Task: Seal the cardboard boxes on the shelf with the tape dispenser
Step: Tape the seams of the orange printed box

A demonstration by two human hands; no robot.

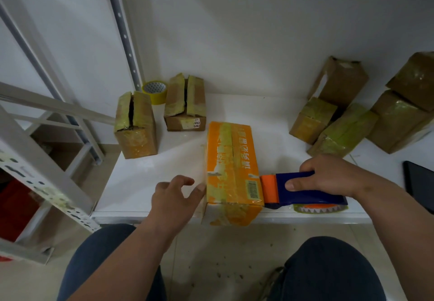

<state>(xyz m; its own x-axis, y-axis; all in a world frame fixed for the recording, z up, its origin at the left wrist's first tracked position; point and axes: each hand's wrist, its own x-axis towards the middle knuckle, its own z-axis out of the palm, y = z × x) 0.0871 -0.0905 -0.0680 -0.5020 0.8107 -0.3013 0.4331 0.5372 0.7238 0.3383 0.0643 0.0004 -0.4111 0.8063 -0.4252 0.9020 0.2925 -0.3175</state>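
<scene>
A plain white wall fills the upper frame. At upper left a perforated grey-white metal upright runs diagonally; a second rack frame stands at left. Beige floor tiles, speckled with debris, span the bottom centre.

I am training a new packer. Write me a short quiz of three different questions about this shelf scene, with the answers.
1. True or false: the right hand grips the tape dispenser.
2. Which box does the dispenser's orange end meet?
A. the orange box at the shelf's front edge
B. the brown box with a split top
C. a box in the right-hand pile
3. Fill in: the spare yellow tape roll stands at the back, near the shelf's ____ upright post.

Key: 1 true; 2 A; 3 left. Note: the left hand touches the orange box's side, fingers loose.
</scene>
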